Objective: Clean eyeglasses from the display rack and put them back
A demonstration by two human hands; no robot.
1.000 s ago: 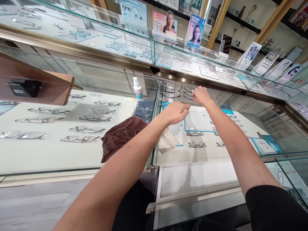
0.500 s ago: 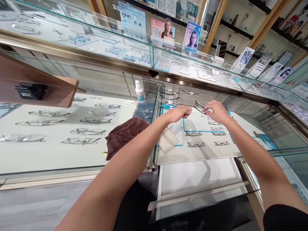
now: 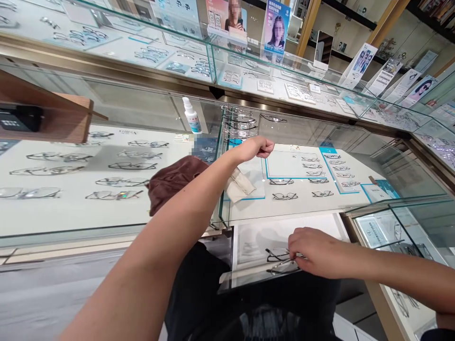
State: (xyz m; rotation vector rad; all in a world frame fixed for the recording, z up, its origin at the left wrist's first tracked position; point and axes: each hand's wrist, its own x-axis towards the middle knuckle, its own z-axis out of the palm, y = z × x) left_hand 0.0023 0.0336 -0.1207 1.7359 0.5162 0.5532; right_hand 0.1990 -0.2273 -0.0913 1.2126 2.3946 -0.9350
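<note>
My right hand [image 3: 307,248] holds a pair of eyeglasses [image 3: 276,255] with dark temples, low over the open white drawer [image 3: 256,237]. A second, similar outline just below the glasses looks like a reflection in the drawer's glass front. My left hand [image 3: 261,148] is curled closed above the glass display case, near the frames on its left side; whatever its fingers may hold is hidden. Close to the left forearm lie a beige cloth [image 3: 239,185] and a dark brown cloth [image 3: 174,180].
Several eyeglasses [image 3: 285,196] lie in rows inside the case under glass. A white spray bottle [image 3: 192,116] stands behind the brown cloth. At left a wooden stand [image 3: 76,118] juts over the counter. Glass edges and another display case [image 3: 408,232] border the right side.
My right hand has come down toward me with the eyeglasses, from above the display case to the drawer. My left hand stays closed over the case. The view has shifted slightly.
</note>
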